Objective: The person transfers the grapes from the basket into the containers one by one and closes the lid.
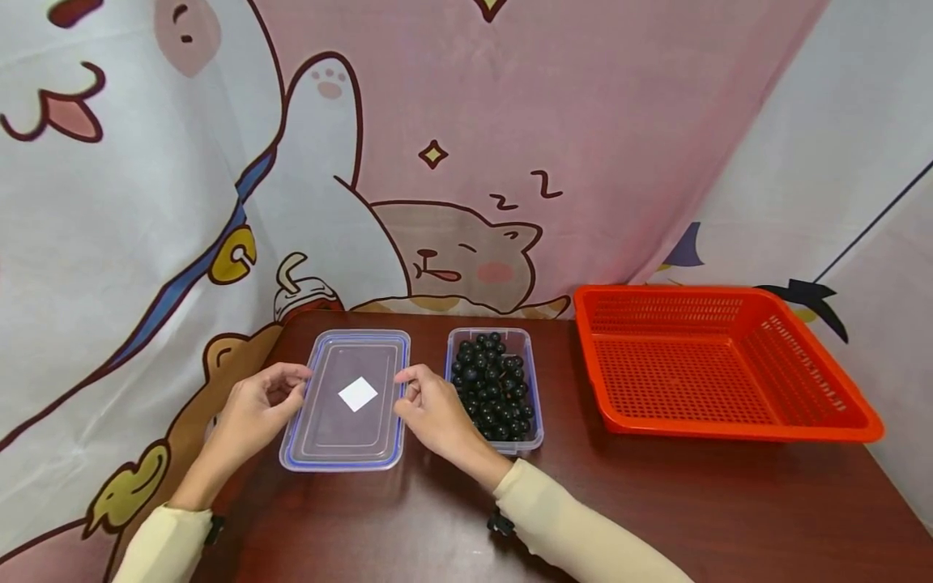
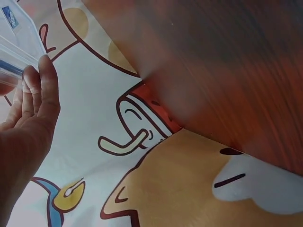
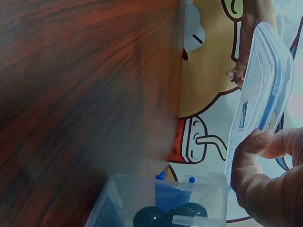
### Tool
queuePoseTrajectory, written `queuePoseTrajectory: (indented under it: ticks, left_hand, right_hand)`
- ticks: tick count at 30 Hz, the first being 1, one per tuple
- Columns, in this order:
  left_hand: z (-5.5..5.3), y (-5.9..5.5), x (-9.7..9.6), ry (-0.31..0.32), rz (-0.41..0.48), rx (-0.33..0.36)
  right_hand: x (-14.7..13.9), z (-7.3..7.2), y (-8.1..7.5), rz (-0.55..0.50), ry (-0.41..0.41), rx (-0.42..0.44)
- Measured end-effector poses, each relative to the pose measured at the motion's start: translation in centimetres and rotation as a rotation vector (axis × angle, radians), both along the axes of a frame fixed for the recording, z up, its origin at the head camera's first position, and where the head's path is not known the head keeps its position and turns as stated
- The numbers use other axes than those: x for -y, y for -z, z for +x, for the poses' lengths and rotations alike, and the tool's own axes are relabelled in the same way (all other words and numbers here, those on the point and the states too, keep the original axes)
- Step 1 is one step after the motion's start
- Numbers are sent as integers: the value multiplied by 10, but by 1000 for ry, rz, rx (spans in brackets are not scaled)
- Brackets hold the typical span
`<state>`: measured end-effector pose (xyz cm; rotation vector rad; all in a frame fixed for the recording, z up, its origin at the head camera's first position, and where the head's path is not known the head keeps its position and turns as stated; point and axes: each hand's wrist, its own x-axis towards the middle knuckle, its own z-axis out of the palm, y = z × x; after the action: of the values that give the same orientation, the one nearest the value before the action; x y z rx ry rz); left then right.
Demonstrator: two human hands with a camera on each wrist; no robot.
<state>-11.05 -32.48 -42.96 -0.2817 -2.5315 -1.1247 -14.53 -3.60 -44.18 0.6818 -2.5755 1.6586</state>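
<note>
Both hands hold a clear rectangular plastic lid (image 1: 342, 437) with a blue seal line and a white square on its top. My left hand (image 1: 251, 409) pinches its left edge, and my right hand (image 1: 437, 413) pinches the right edge. The wrist views show the lid (image 3: 258, 90) raised off the table. Just right of it stands a clear plastic box (image 1: 538, 421) filled with shiny black grape-like fruits (image 1: 490, 385). In the right wrist view the box (image 3: 118, 194) is partly cut off, close to my right hand (image 3: 265, 182).
An orange-red plastic basket (image 1: 729, 433) with perforated walls stands on the right of the dark wooden table (image 1: 656, 502). A cartoon-printed curtain (image 1: 510, 105) hangs behind the table and along its left side.
</note>
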Motion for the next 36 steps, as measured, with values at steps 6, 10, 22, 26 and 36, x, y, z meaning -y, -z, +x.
queuePoseTrajectory:
  ticks: [6, 10, 22, 26, 36]
  left_hand:
    - [-2, -1, -6, 1, 36, 8]
    - [-4, -2, -11, 18, 48, 5]
    - [-11, -4, -24, 47, 84, 5]
    - [-15, -4, -29, 57, 92, 7]
    - [-25, -4, -43, 50, 120, 16]
  right_hand:
    - [-5, -1, 0, -10, 2, -2]
    - [-10, -2, -1, -20, 6, 5]
    - [-22, -2, -7, -32, 47, 15]
    - [-27, -3, -9, -29, 66, 20]
    - [-40, -7, -13, -42, 104, 12]
